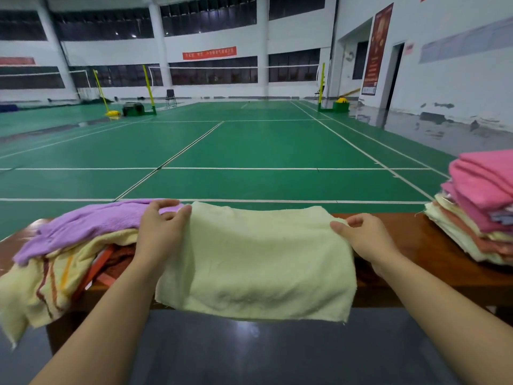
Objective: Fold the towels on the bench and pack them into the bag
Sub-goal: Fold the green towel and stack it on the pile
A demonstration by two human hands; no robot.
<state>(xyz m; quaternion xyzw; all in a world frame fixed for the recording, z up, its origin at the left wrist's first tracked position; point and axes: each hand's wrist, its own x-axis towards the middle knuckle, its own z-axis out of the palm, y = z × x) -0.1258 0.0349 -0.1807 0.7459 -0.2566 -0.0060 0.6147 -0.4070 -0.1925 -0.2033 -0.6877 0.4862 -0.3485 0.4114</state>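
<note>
on the wooden bench (433, 243), both hands, left (162, 232) and right (366, 240), pinch the cream towel (258, 259).

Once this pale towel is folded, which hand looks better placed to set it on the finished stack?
Probably the right hand. It pinches the pale towel at its right edge, the side nearer the folded stack at the bench's right end. The left hand grips the opposite edge, beside the unfolded heap.

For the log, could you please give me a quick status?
Left hand, right hand pinching cream towel corners. Unfolded pile left, folded stack right.
</note>
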